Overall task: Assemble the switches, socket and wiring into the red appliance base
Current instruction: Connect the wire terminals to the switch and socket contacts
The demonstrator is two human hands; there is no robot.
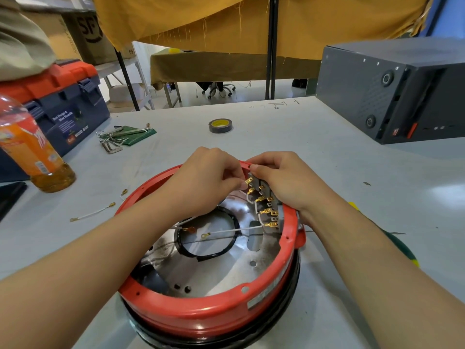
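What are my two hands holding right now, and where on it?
The left hand pinches a brass terminal at the top of the switch block. The right hand grips that block's top end, inside the red base.

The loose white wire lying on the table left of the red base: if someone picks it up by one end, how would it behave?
The white wire is thin and lies in a slight curve, so it would probably droop rather than stay straight. It looks very light. The small brass terminals at its ends might snag on things, and, lying flat, it seems unlikely to roll.
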